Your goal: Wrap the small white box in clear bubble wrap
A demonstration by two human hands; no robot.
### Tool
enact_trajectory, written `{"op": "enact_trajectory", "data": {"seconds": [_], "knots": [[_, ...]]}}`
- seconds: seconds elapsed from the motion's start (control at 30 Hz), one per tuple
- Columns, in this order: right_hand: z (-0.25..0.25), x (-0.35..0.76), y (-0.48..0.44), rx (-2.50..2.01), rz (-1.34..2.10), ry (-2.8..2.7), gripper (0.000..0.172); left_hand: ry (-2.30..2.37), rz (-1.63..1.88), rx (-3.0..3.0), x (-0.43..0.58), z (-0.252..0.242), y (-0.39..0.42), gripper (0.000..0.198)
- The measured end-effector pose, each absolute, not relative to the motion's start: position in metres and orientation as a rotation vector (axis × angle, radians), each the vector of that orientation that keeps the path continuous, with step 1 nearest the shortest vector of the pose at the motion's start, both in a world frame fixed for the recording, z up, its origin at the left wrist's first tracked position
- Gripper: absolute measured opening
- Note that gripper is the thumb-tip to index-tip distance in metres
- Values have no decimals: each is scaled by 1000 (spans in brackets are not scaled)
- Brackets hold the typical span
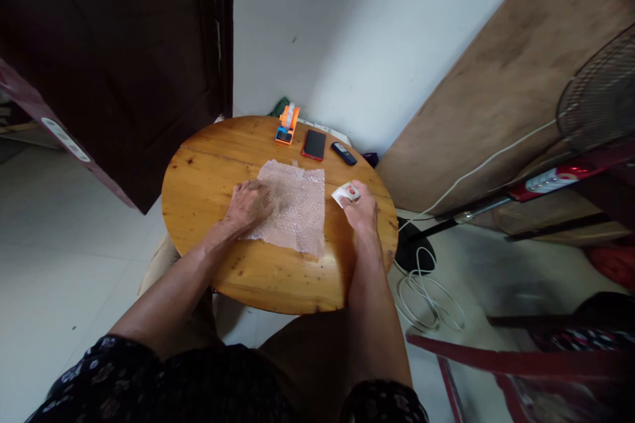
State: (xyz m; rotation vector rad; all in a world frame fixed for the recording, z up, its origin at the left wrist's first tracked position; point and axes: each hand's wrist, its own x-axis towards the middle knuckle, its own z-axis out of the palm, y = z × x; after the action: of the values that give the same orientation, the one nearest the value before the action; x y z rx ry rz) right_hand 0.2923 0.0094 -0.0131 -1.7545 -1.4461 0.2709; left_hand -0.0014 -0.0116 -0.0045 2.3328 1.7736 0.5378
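A sheet of clear bubble wrap (297, 204) lies spread on the round wooden table (198, 178). My left hand (252, 204) rests palm down on the sheet's left edge, holding nothing, with its fingers laid out over it. To the right of the sheet, my right hand (364, 208) grips a small white box (346, 193) with a red mark on its face. The thumb lies on the near side of the box, and the other fingers are partly hidden. The box is apart from the bubble wrap.
Along the table's far side are an orange tape dispenser (287, 125), a black phone with a red edge (314, 145) and a dark keypad phone (344, 153). A standing fan (602, 92), a coiled white cable (429, 297) and a dark red chair (496, 355) are at right.
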Motion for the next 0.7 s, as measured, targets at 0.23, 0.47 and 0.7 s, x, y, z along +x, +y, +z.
{"op": "enact_trajectory", "data": {"seconds": [0.23,0.47,0.7], "knots": [[-1,227,-5,-1302,443,-1685,54,1759,521,2338,0,-7,-11,24],[-10,204,-11,-1223,536,-2082,56,1782,503,2349,-1,-4,-12,23],[-13,213,-8,-1303,599,-2011,65,1758,519,2309,-2,-4,-11,27]]}}
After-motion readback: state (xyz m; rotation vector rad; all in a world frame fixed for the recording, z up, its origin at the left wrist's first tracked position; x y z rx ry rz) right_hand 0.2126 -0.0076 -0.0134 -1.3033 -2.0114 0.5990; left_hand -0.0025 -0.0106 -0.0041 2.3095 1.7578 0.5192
